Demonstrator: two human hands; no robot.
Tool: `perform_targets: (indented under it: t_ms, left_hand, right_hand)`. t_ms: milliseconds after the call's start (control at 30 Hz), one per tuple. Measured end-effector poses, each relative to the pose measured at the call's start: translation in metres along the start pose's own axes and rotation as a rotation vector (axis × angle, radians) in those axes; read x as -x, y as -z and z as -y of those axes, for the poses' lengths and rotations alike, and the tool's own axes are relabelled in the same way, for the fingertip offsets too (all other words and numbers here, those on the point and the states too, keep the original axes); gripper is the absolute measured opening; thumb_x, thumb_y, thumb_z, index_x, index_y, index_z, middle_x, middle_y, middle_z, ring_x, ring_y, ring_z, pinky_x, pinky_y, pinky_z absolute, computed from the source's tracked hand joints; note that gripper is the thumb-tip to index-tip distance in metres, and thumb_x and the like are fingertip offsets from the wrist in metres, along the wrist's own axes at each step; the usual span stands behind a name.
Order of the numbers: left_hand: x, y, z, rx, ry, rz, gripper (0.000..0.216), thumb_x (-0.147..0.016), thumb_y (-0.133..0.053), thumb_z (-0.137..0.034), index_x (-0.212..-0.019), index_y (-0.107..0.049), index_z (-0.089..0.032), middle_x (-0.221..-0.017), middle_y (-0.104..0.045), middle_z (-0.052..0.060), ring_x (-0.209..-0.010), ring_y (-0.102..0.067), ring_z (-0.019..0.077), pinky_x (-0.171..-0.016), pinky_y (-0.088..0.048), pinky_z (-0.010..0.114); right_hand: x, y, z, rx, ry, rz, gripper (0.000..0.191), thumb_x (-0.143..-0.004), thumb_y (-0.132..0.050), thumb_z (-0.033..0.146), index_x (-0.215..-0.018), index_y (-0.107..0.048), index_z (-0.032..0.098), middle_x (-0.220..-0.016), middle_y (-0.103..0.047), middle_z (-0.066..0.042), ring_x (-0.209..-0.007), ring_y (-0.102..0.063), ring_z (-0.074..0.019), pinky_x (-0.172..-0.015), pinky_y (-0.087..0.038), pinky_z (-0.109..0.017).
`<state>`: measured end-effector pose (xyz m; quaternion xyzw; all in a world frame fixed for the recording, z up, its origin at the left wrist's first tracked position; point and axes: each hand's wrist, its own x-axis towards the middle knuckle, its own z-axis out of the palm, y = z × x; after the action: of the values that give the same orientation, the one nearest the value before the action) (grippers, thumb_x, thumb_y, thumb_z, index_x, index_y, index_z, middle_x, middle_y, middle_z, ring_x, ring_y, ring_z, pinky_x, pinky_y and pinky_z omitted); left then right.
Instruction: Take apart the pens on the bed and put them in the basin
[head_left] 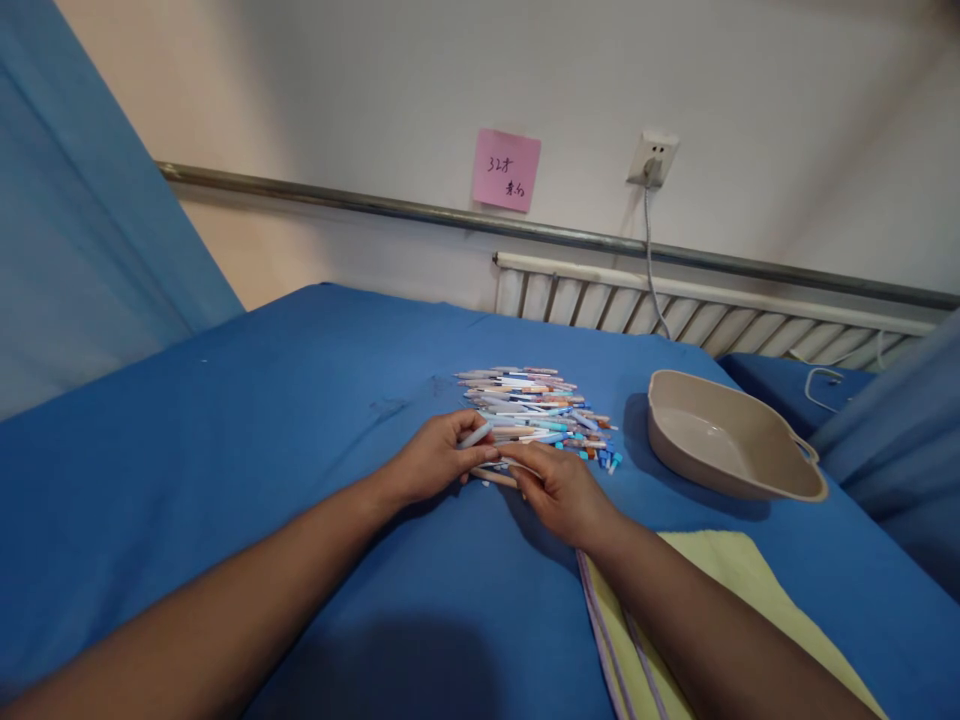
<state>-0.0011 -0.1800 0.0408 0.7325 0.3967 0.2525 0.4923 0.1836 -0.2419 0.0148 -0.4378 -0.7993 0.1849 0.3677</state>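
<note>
Many slim pens (525,400) lie in a loose pile on the blue sheet, mostly side by side, in white, grey, tan, orange and blue. At the pile's near left edge, my left hand (442,455) is closed around a pale grey-blue pen (476,435), held between thumb and fingers. My right hand (559,490) meets it from the right, its index finger reaching to the left thumb. Its curled fingers are closed on pens at the near edge, partly hidden under them. A tan pen (493,478) shows just below the fingers.
A beige plastic basin (731,430) stands right of the pile. A folded yellow cloth (720,570) lies under my right forearm. Behind the blue-covered bed (300,380) are a radiator (592,300), a metal rail (375,205), a pink note (506,170) and a plugged-in socket (654,160).
</note>
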Motion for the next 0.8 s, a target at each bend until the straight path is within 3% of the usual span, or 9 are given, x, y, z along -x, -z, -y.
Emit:
perform_targets:
  t_ms: [167,267,467,800]
  left_hand:
    - [-0.001,0.001,0.002,0.041,0.002,0.025,0.025,-0.074,-0.063,-0.037,-0.083,-0.050,-0.017,-0.065,-0.049,-0.005,-0.047,-0.043,0.0066,-0.044,-0.036,0.019]
    - [-0.001,0.009,0.000,-0.064,-0.046,0.046,0.024,-0.076,-0.061,-0.039,-0.085,-0.055,-0.016,-0.072,-0.054,-0.002,-0.059,-0.049,0.0101,-0.053,-0.040,0.021]
    - [0.000,0.021,-0.006,-0.342,-0.163,0.106,0.030,-0.088,-0.043,-0.039,-0.095,-0.063,-0.019,-0.091,-0.063,0.002,-0.085,-0.055,0.0172,-0.075,-0.040,0.023]
    - [0.000,0.019,0.000,-0.369,-0.211,0.136,0.025,-0.087,-0.046,-0.036,-0.093,-0.064,-0.020,-0.090,-0.065,0.001,-0.084,-0.056,0.0165,-0.078,-0.039,0.022]
  right_hand:
    - [0.000,-0.003,-0.005,-0.046,-0.076,-0.030,0.036,-0.086,-0.045,0.014,-0.115,-0.060,0.029,-0.101,-0.067,-0.001,-0.087,-0.062,-0.0163,-0.077,-0.048,-0.029]
    - [0.001,-0.005,-0.010,-0.108,-0.148,-0.064,0.034,-0.086,-0.045,0.017,-0.114,-0.060,0.029,-0.104,-0.067,-0.002,-0.079,-0.064,-0.0152,-0.072,-0.051,-0.029]
    - [0.001,-0.004,-0.016,-0.200,-0.115,-0.167,0.031,-0.084,-0.048,0.017,-0.109,-0.063,0.027,-0.110,-0.066,-0.001,-0.101,-0.060,-0.0168,-0.089,-0.046,-0.033]
    - [0.001,-0.001,-0.016,-0.104,-0.155,-0.096,0.031,-0.083,-0.049,0.017,-0.106,-0.065,0.029,-0.102,-0.069,0.001,-0.093,-0.063,-0.0173,-0.082,-0.048,-0.031]
